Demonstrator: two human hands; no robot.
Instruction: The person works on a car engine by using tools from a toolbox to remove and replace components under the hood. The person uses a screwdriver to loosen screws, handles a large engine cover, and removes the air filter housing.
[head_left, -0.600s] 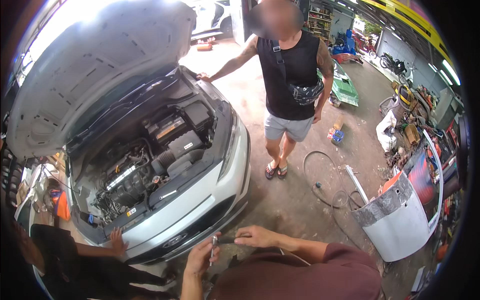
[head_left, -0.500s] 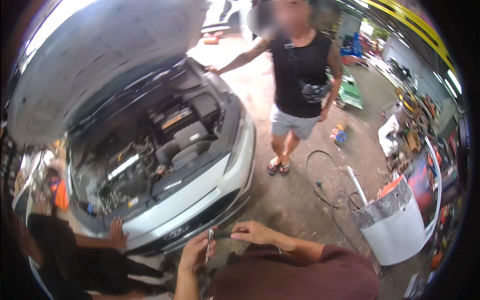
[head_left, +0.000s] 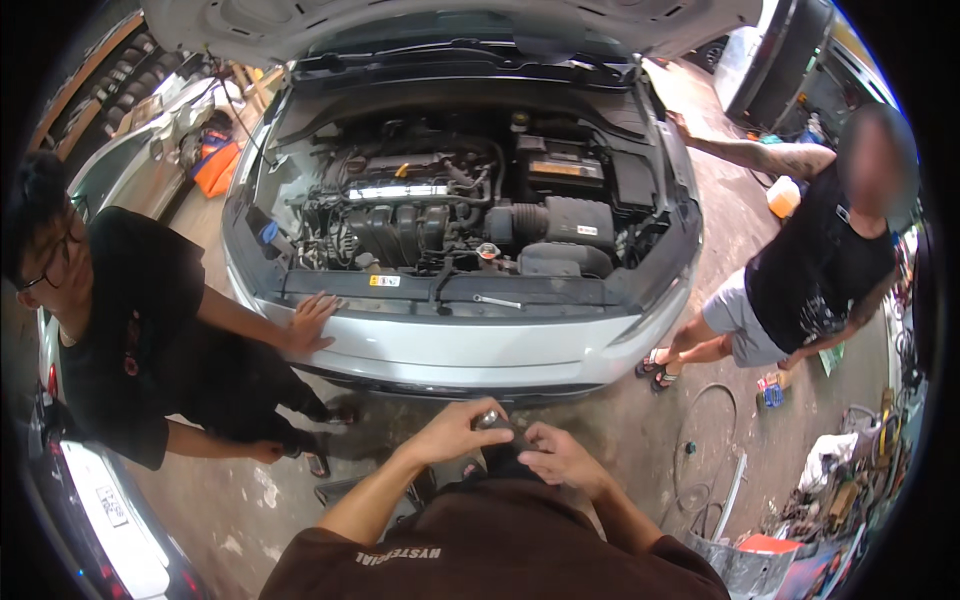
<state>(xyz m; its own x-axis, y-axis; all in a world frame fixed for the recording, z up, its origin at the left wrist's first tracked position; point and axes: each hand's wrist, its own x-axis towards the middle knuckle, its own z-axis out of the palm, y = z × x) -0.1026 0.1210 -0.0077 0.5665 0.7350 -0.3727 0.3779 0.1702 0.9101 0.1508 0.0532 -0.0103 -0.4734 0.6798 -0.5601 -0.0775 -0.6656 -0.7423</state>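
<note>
Near the bottom centre, my left hand [head_left: 460, 430] is closed on a small silver metal tool [head_left: 488, 421]. Beside it on the right, my right hand [head_left: 555, 455] has curled fingers at a dark object between the hands, too hidden to name. Both are in front of my brown shirt [head_left: 480, 540]. Beyond them stands a white car [head_left: 450, 350] with its hood raised over the engine bay [head_left: 395, 225]. A wrench [head_left: 497, 301] lies on the front panel above the bumper.
At the left, a person in black [head_left: 130, 310] rests a hand on the car's front. At the right, a person in a black sleeveless top [head_left: 800, 280] reaches to its fender. A hose [head_left: 705, 400], assorted parts [head_left: 830, 470] and a white car's rear [head_left: 110, 500] surround us.
The view has swung left, centring the car. My hands have come closer together, and the silver tool is now tilted.
</note>
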